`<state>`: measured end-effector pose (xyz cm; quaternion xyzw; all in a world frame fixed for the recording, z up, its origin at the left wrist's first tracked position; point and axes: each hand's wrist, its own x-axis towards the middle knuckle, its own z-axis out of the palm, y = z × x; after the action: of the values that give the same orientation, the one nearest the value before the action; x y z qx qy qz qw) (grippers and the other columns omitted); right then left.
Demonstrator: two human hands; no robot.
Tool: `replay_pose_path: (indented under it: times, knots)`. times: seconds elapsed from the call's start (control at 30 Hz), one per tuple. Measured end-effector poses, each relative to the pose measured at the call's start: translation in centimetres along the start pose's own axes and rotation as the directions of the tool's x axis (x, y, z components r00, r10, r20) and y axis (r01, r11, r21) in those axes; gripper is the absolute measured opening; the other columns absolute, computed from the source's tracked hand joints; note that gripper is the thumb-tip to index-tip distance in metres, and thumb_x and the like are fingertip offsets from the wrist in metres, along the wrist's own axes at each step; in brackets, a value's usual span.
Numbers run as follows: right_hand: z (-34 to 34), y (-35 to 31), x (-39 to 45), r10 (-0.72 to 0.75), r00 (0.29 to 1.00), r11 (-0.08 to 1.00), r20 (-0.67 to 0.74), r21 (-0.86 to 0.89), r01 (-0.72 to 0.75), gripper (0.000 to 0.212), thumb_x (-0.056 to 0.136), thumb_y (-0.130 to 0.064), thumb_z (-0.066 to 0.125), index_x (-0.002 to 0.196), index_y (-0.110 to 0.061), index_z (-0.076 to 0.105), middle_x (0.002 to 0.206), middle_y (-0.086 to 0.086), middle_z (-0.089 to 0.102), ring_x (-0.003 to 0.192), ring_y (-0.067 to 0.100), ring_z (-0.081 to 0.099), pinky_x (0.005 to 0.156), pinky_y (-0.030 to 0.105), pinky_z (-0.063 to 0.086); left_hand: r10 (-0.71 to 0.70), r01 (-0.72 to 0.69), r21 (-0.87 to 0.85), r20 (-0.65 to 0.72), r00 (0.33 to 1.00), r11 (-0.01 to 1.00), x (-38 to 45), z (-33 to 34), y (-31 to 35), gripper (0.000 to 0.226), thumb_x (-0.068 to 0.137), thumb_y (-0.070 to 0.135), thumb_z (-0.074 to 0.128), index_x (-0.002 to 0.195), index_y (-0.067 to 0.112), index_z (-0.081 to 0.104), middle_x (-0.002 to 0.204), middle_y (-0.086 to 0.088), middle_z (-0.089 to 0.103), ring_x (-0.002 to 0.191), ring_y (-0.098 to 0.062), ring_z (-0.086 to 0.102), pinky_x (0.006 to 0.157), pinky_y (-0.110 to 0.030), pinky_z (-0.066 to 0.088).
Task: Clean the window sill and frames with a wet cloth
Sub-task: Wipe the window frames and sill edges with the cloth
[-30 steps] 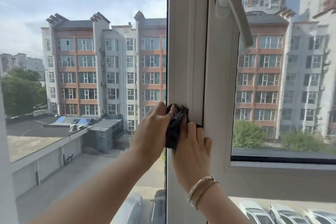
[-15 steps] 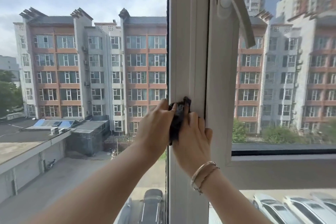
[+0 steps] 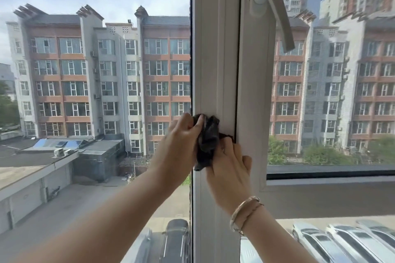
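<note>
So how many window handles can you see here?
1. The white window handle sits on the right sash, upper right, above both hands and pointing down. Others may lie outside the view.

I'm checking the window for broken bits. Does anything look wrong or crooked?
Nothing looks broken. The white handle slants down to the right, so it isn't turned straight. Both hands hold the dark cloth on the white frame, beside its black seal.
</note>
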<state>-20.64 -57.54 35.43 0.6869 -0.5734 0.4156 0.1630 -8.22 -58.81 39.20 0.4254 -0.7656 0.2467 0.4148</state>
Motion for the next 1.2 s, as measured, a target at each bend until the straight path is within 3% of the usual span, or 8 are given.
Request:
replay_pose_path:
  times: [0.17, 0.3, 0.47, 0.63, 0.73, 0.87, 1.03, 1.2]
  knots:
    - [-0.5, 1.3, -0.6, -0.069, 0.997, 0.986, 0.035, 0.155, 0.063, 0.028, 0.09, -0.017, 0.045, 0.117, -0.019, 0.052, 0.111, -0.004, 0.047, 0.105, 0.018, 0.044, 0.082, 0.029, 0.03, 0.06, -0.06, 0.116, 0.001, 0.998, 0.991, -2.8, 1.9, 0.4, 0.068, 0.082, 0.032, 0.058, 0.143, 0.009, 0.039, 0.125, -0.01, 0.035, 0.112, -0.027, 0.045, 0.079, -0.036, 0.057]
    - [-3.1, 1.9, 2.4, -0.122, 0.992, 0.902, 0.03, 0.421, 0.098, 0.032, 0.078, 0.003, 0.046, 0.105, -0.01, 0.06, 0.089, 0.004, 0.057, 0.082, 0.02, 0.052, 0.075, 0.03, 0.045, -0.07, 0.089, 0.169, -0.115, 0.991, 0.982, -0.4, 3.7, 1.7, 0.069, 0.079, 0.014, 0.062, 0.144, 0.008, 0.037, 0.129, -0.014, 0.032, 0.118, -0.031, 0.036, 0.086, -0.042, 0.052]
    - [-5.2, 2.6, 3.7, -0.133, 0.957, 0.929, -0.257, 0.305, 0.211, 0.043, 0.081, 0.0, 0.052, 0.122, -0.011, 0.058, 0.106, -0.003, 0.061, 0.095, 0.011, 0.058, 0.084, 0.022, 0.05, -0.121, 0.154, 0.23, -0.15, 0.981, 0.961, 4.0, 3.2, 2.6, 0.065, 0.083, 0.02, 0.043, 0.146, 0.009, 0.033, 0.139, -0.021, 0.029, 0.13, -0.039, 0.035, 0.105, -0.045, 0.039]
    - [-6.5, 2.8, 4.8, -0.145, 0.885, 0.909, -0.443, 0.293, 0.296, 0.032, 0.077, -0.01, 0.04, 0.098, -0.012, 0.064, 0.095, -0.007, 0.056, 0.091, 0.01, 0.052, 0.08, 0.023, 0.047, -0.231, 0.258, 0.151, -0.176, 0.957, 0.954, 11.7, -0.8, 3.3, 0.07, 0.091, 0.016, 0.048, 0.151, 0.019, 0.013, 0.152, -0.018, 0.009, 0.141, -0.035, 0.01, 0.113, -0.041, 0.027]
    - [-6.6, 3.6, 5.2, -0.099, 0.852, 0.905, -0.514, 0.31, 0.292, 0.022, 0.075, -0.003, 0.043, 0.088, -0.01, 0.06, 0.089, -0.007, 0.051, 0.086, 0.012, 0.05, 0.079, 0.029, 0.048, -0.088, 0.142, 0.252, -0.214, 0.973, 0.957, 8.6, 1.3, 2.5, 0.065, 0.088, 0.016, 0.05, 0.148, 0.011, 0.026, 0.148, -0.021, 0.024, 0.139, -0.038, 0.022, 0.111, -0.044, 0.032]
    - [-6.1, 5.0, 5.3, -0.077, 0.851, 0.917, -0.519, 0.299, 0.265, 0.019, 0.075, -0.005, 0.04, 0.084, -0.01, 0.056, 0.088, -0.007, 0.047, 0.085, 0.014, 0.049, 0.077, 0.036, 0.049, 0.145, -0.125, 0.371, -0.028, 0.989, 0.92, -3.0, 6.9, 2.3, 0.069, 0.075, 0.015, 0.053, 0.142, 0.009, 0.036, 0.136, -0.016, 0.037, 0.126, -0.033, 0.036, 0.108, -0.043, 0.032]
    - [-5.9, 5.0, 5.2, -0.079, 0.867, 0.938, -0.491, 0.259, 0.232, 0.016, 0.075, -0.002, 0.046, 0.084, -0.012, 0.055, 0.088, -0.007, 0.046, 0.085, 0.01, 0.044, 0.08, 0.034, 0.046, 0.141, -0.125, 0.369, -0.017, 0.99, 0.921, -3.2, 7.3, 2.7, 0.062, 0.081, 0.012, 0.038, 0.143, 0.015, 0.04, 0.132, -0.012, 0.039, 0.124, -0.031, 0.043, 0.112, -0.04, 0.032]
    - [-7.0, 3.6, 7.2, -0.121, 0.877, 0.946, -0.465, 0.213, 0.243, 0.02, 0.075, 0.001, 0.053, 0.089, -0.013, 0.053, 0.092, -0.004, 0.046, 0.09, 0.013, 0.045, 0.084, 0.032, 0.044, 0.029, 0.018, 0.3, -0.148, 0.989, 0.954, 6.1, 2.6, 3.6, 0.064, 0.082, 0.026, 0.039, 0.144, 0.01, 0.037, 0.137, -0.014, 0.026, 0.13, -0.031, 0.025, 0.112, -0.041, 0.028]
